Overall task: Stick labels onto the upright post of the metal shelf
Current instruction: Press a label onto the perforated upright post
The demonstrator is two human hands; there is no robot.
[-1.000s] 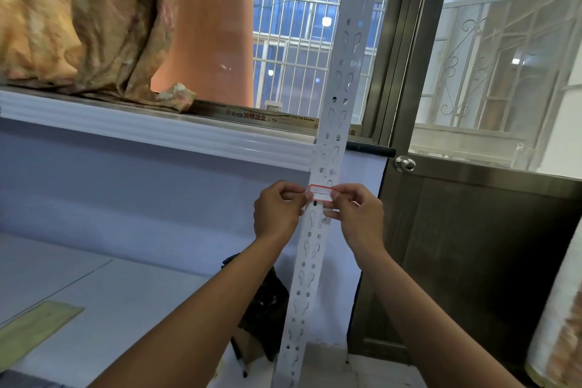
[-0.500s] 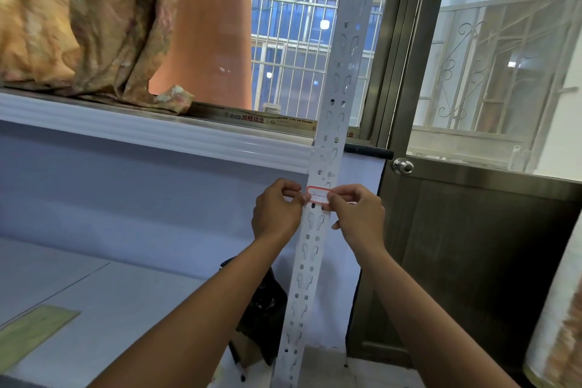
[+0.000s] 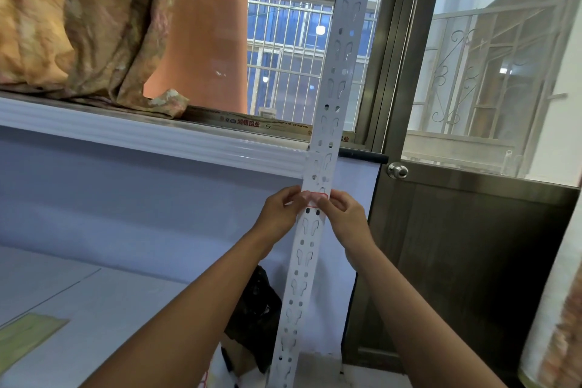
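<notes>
A white perforated upright post [image 3: 333,94] of the metal shelf runs from top centre down to the floor. A small white label with a red border [image 3: 316,200] lies across the post just below the shelf beam. My left hand [image 3: 280,213] pinches the label's left end and my right hand [image 3: 345,217] presses its right end with the thumb. The label's middle shows between my fingertips and looks flat against the post; its ends are hidden by my fingers.
The white shelf beam [image 3: 157,135] carries crumpled orange fabric [image 3: 78,41] and a long cardboard box [image 3: 267,124]. A dark door with a round knob [image 3: 397,171] stands right of the post. A black bag [image 3: 255,309] sits on the floor behind the post. A roll [image 3: 554,324] leans at far right.
Both hands stay at the same spot on the post. The label has gone from held at the post to lying flatter on it, with my right thumb over its right end.
</notes>
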